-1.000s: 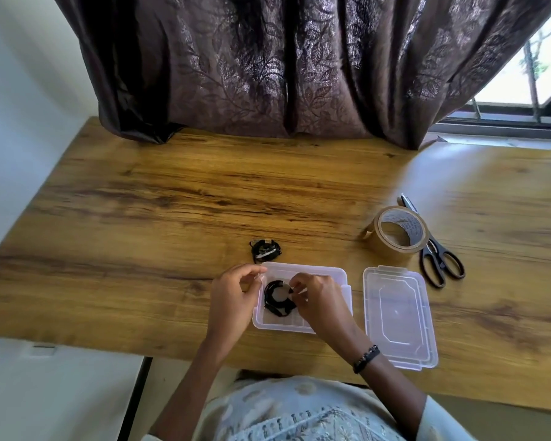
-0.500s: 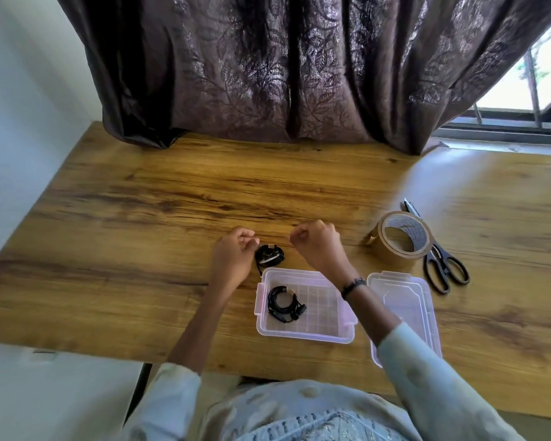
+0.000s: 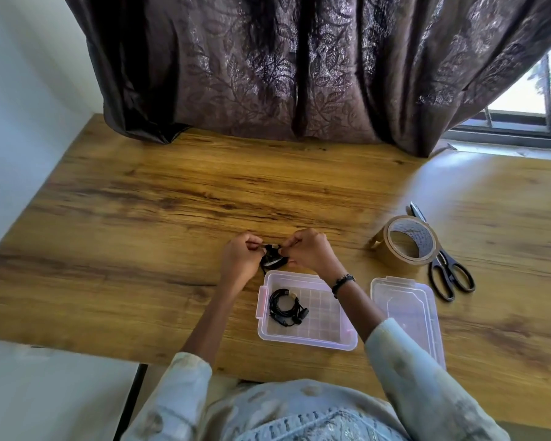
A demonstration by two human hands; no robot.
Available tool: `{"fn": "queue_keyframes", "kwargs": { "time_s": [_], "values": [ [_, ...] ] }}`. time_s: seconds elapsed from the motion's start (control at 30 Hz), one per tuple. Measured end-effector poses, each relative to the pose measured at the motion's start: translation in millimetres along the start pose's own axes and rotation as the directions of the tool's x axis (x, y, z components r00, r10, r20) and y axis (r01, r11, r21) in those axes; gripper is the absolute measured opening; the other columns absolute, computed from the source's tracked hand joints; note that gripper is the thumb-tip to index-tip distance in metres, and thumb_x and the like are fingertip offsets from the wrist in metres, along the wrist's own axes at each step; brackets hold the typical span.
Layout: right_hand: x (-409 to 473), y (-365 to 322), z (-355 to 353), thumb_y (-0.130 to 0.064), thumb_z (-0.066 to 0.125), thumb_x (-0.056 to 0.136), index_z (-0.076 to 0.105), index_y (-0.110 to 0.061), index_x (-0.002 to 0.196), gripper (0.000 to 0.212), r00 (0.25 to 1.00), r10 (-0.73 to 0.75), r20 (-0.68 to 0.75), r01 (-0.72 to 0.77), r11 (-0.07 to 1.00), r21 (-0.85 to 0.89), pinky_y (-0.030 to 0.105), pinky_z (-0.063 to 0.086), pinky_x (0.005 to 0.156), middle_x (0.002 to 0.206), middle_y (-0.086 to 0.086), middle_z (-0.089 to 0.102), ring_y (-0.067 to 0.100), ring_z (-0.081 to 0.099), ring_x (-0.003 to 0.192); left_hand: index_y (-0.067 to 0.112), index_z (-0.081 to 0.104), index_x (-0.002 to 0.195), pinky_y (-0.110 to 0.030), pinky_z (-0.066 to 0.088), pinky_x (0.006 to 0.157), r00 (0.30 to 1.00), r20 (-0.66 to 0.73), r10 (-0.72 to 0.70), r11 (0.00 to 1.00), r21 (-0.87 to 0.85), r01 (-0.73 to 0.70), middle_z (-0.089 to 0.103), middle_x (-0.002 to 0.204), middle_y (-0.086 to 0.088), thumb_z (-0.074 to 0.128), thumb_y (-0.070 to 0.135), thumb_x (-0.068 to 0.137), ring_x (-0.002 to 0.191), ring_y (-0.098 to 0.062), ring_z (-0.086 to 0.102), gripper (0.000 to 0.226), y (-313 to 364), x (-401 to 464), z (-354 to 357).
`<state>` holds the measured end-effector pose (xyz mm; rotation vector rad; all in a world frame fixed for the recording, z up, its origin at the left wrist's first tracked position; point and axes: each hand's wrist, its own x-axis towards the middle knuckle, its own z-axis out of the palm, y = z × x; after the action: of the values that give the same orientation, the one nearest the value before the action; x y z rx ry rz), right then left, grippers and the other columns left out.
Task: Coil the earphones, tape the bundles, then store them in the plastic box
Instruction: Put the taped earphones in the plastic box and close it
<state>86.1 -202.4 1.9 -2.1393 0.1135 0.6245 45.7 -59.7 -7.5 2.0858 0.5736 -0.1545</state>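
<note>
A coiled black earphone bundle (image 3: pixel 286 306) lies in the left half of the clear plastic box (image 3: pixel 341 340), which stands open on the wooden table. Just beyond the box's far edge, a second taped black earphone bundle (image 3: pixel 272 257) is pinched between both hands. My left hand (image 3: pixel 240 261) grips its left side and my right hand (image 3: pixel 309 251) grips its right side. My fingers hide most of this bundle.
The box's clear lid (image 3: pixel 407 310) lies flat to the right of the box. A roll of brown tape (image 3: pixel 406 245) and black-handled scissors (image 3: pixel 449 275) sit further right. A dark curtain (image 3: pixel 299 68) hangs along the table's far edge.
Both hands left the bundle lying in the box, moved forward past the box's far edge, and closed on the second bundle on the table.
</note>
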Motion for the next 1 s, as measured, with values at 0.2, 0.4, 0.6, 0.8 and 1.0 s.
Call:
{"fn": "queue_keyframes", "kwargs": {
  "time_s": [0.2,0.4,0.6,0.8,1.0],
  "values": [
    [-5.2,1.1,-6.8,-0.008,0.073,0.083,0.069,-0.013,0.079,0.007,1.000,-0.009,0.002,0.009,0.985,0.171,0.032,0.061,0.074,0.076,-0.001,0.069,0.007,0.065,0.063,0.015,0.064,0.097,-0.041,0.055,0.089,0.998,0.042,-0.048,0.980,-0.189,0.055,0.069,0.098,-0.006,0.066,0.007,0.086,0.094,-0.020,0.066,0.014,2.8,-3.7,-4.1],
    [-15.6,-3.7,-25.9,-0.005,0.073,0.082,0.073,-0.006,0.091,0.009,0.989,-0.118,-0.091,0.135,0.968,0.210,0.027,0.061,0.067,0.073,-0.001,0.069,0.006,0.066,0.061,0.009,0.063,0.103,-0.014,0.056,0.067,0.992,0.122,-0.007,0.914,-0.402,0.056,0.068,0.089,-0.001,0.066,0.001,0.085,0.080,-0.008,0.066,0.020,28.4,-13.1,-19.1],
    [-43.3,-6.9,-56.0,-0.009,0.076,0.080,0.075,-0.010,0.090,0.010,0.944,-0.244,-0.224,0.279,0.949,0.145,0.027,0.061,0.068,0.082,0.005,0.074,0.016,0.072,0.076,0.017,0.063,0.098,-0.014,0.054,0.066,0.980,0.189,0.065,0.856,-0.515,0.043,0.070,0.097,-0.003,0.066,0.001,0.084,0.087,-0.011,0.067,0.022,59.7,-37.5,-27.2],
    [-91.0,4.7,-75.9,-0.014,0.074,0.084,0.075,-0.016,0.088,0.005,0.926,-0.274,-0.259,0.310,0.944,0.112,0.033,0.061,0.069,0.077,-0.004,0.073,0.007,0.071,0.069,0.020,0.065,0.102,-0.031,0.057,0.081,0.960,0.271,0.077,0.868,-0.492,0.070,0.070,0.105,-0.003,0.069,0.009,0.084,0.096,-0.018,0.068,0.022,70.0,-71.8,-21.2],
    [-118.4,39.6,-69.6,-0.014,0.073,0.083,0.074,-0.019,0.083,0.006,0.951,-0.197,-0.240,0.209,0.978,0.025,0.040,0.061,0.067,0.073,-0.006,0.071,0.011,0.070,0.067,0.014,0.064,0.103,-0.027,0.059,0.069,0.951,0.307,0.048,0.904,-0.419,0.090,0.067,0.104,-0.005,0.068,0.007,0.084,0.087,-0.015,0.070,0.020,47.2,-100.4,7.9]
  ]
}}
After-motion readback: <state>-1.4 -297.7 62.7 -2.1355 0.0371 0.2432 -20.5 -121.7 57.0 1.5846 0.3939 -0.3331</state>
